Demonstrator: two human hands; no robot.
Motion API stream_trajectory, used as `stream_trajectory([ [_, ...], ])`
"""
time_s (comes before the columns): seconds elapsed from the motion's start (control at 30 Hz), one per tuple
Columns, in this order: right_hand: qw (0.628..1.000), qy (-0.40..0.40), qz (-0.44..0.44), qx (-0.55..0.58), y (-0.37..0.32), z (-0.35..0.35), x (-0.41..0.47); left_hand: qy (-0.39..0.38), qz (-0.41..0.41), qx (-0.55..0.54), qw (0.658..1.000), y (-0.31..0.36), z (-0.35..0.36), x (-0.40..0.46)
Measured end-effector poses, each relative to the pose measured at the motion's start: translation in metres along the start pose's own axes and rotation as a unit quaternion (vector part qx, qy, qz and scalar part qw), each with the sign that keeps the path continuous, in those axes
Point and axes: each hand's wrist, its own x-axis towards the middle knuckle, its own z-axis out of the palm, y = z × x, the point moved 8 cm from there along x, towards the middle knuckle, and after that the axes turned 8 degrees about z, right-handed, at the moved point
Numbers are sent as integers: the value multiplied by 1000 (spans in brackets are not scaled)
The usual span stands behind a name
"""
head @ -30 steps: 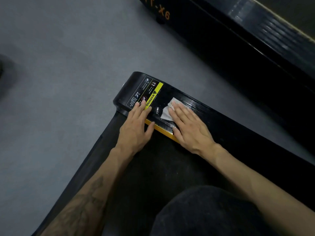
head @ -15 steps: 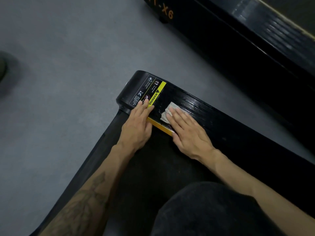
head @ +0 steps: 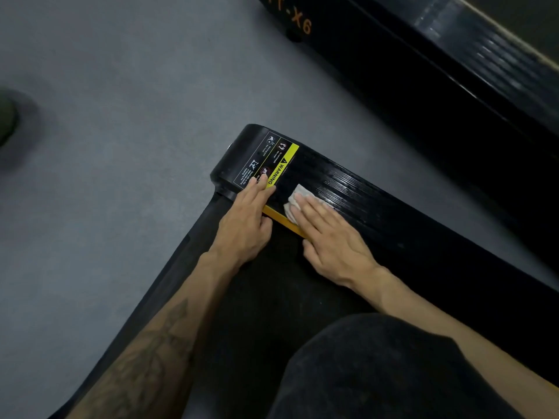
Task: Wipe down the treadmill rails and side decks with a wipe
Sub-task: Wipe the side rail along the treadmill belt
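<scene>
The black ribbed side deck [head: 378, 204] of the treadmill runs from the rear end cap down to the right. A white wipe [head: 295, 201] lies on it near the yellow warning label [head: 281, 167]. My right hand [head: 332, 240] presses the wipe flat with straight fingers; most of the wipe is hidden under them. My left hand [head: 245, 222] rests flat beside it, fingertips on the label's edge. A yellow strip [head: 284, 222] edges the deck between my hands. The dark belt [head: 257, 313] lies below.
Grey floor [head: 121, 146] spreads to the left and behind the end cap. A second black treadmill [head: 423, 71] with orange lettering stands at the upper right. My dark-clothed knee [head: 378, 373] fills the lower middle. A dark object [head: 6, 116] sits at the left edge.
My right hand has slid the wipe a little along the deck toward the warning label and end cap. My left hand has stayed in place.
</scene>
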Motion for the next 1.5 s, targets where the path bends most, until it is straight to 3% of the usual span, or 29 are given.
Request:
stream_trajectory([
  [0.2,992,4,118,38,-15,-2,42,-4,5,-5,1000,0,2,0],
  [0.43,1000,-9,2,2,-13,-2,-8,-5,34,39,999,1,6,-6],
  [0.7,995,-1,94,38,-32,-7,47,47,17,35,998,0,-6,-10],
  [0.97,997,-26,-58,-35,-18,-15,18,18,-24,59,998,-7,-14,-18],
  [1.13,996,-52,53,-40,-36,-18,68,-5,-62,47,997,-2,-12,-13],
  [1.33,997,-66,-39,-24,-20,-12,28,44,-41,98,993,-4,-16,-7],
  [1.5,999,-30,30,-4,-10,-20,58,55,-35,110,992,-8,-13,-8],
])
